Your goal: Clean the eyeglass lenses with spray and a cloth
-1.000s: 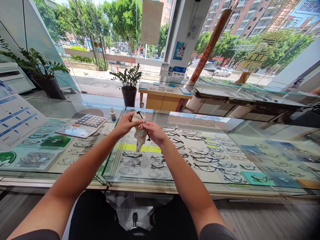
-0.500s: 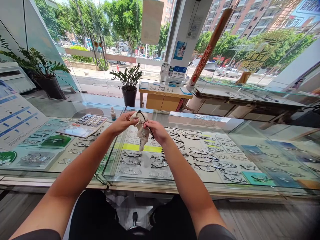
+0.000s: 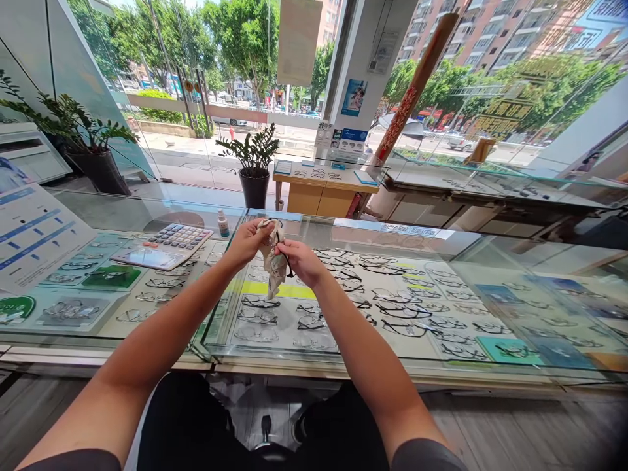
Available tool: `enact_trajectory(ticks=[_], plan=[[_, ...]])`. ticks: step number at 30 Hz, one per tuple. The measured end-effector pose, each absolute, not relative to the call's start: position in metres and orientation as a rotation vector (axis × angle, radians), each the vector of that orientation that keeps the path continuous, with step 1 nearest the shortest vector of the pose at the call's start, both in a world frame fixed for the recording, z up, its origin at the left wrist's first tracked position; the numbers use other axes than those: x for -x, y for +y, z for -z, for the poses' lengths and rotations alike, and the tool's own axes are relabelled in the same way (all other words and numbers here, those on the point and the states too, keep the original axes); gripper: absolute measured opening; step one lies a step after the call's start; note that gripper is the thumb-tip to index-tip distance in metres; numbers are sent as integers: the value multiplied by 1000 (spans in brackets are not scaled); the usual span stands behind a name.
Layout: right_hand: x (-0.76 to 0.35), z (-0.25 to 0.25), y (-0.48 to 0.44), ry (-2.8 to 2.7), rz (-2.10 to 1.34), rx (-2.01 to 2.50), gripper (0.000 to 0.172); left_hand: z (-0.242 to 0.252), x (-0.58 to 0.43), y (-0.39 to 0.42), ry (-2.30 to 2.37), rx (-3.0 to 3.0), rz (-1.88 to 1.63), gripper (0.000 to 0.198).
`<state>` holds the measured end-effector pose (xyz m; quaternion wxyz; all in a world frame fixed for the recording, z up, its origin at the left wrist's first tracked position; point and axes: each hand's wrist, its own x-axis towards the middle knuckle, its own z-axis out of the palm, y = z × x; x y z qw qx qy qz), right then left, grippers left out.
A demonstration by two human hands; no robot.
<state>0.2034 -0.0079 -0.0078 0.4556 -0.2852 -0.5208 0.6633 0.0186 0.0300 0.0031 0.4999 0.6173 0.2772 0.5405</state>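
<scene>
Above the glass counter, my left hand (image 3: pixel 249 239) is closed on a pale, crumpled cloth (image 3: pixel 275 269) wrapped against a pair of dark-framed eyeglasses (image 3: pixel 289 265). My right hand (image 3: pixel 300 260) pinches the eyeglasses' frame from the other side, its fingers touching the cloth. The cloth's loose end hangs down between the hands. Most of the lenses are hidden by cloth and fingers.
Under the glass top of the display counter (image 3: pixel 230 350) lie several rows of eyeglasses (image 3: pixel 400 307). A large calculator (image 3: pixel 180 237) and a small spray bottle (image 3: pixel 223 224) stand to the left. Further left is a printed sheet (image 3: pixel 36 229). A potted plant (image 3: pixel 254 186) stands beyond the counter.
Both hands have shifted slightly left with the cloth and eyeglasses. The frame has turned a little, and its upper dark edge now shows less above the cloth.
</scene>
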Motion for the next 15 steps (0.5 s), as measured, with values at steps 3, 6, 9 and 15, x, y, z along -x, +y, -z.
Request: enact_trajectory(ticks=[3, 6, 9, 15], plan=[[-209, 3, -7, -1285, -1591, 714, 44, -6, -10, 35, 603, -1523, -1224, 60], [-215, -1, -6, -1266, -1584, 717, 45, -8, -3, 38, 518, -1537, -1105, 51], [-217, -1, -4, -1248, -1586, 708, 48, -8, -6, 35, 501, -1536, -1085, 47], [-208, 8, -6, -1273, -1610, 722, 49, -2, -21, 26, 640, -1520, -1261, 53]])
